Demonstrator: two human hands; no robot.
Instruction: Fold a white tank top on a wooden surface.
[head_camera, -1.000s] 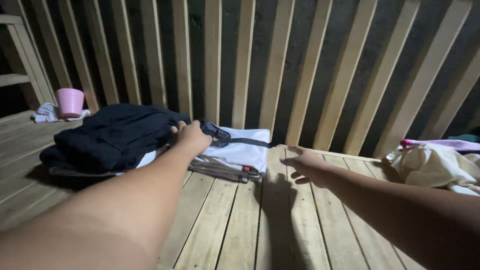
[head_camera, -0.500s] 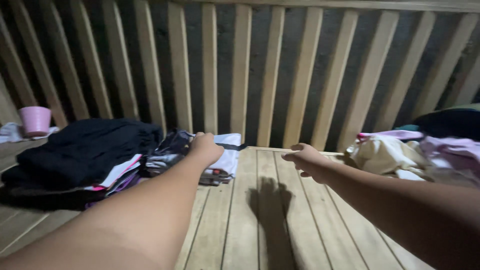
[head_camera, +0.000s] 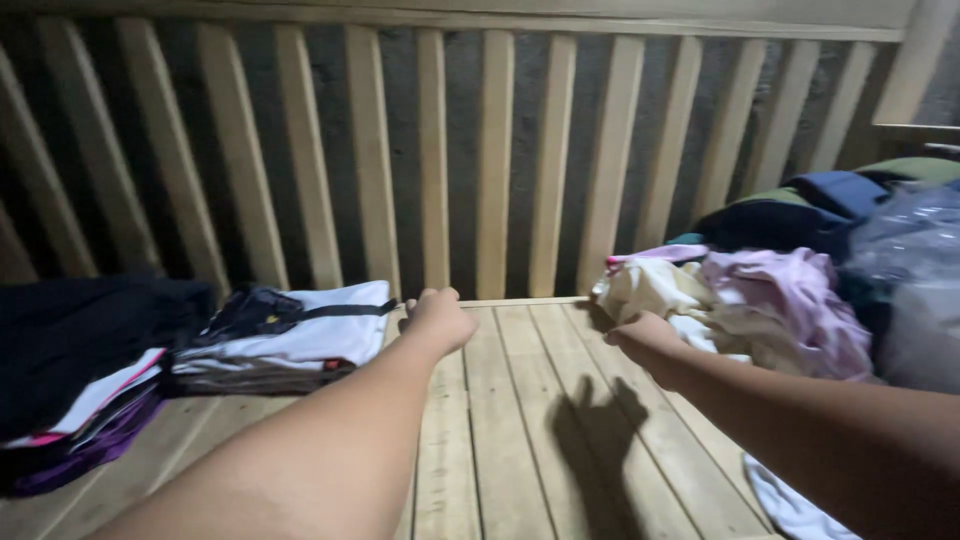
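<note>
My left hand (head_camera: 441, 319) hovers with curled fingers and nothing in it, just right of a folded white garment with a black strap (head_camera: 320, 335), which tops a small folded stack. My right hand (head_camera: 648, 342) reaches to the lower edge of a crumpled cream cloth (head_camera: 650, 285), with its fingers curled. Whether it grips the cloth is not clear. The cream cloth belongs to a loose heap that includes a pink garment (head_camera: 790, 305). Both arms stretch over a wooden slat platform (head_camera: 520, 420).
A dark folded pile (head_camera: 70, 335) over pink and purple pieces (head_camera: 90, 425) lies at the left. Dark blue and green fabric (head_camera: 810, 200) and a clear plastic bag (head_camera: 910, 260) sit at the right. A white cloth (head_camera: 790, 505) lies at the bottom right. A slatted wall (head_camera: 490, 170) stands behind.
The view has swung right. My left hand has come off the folded white garment and curled shut. My right hand has moved right to the cream cloth and closed its fingers.
</note>
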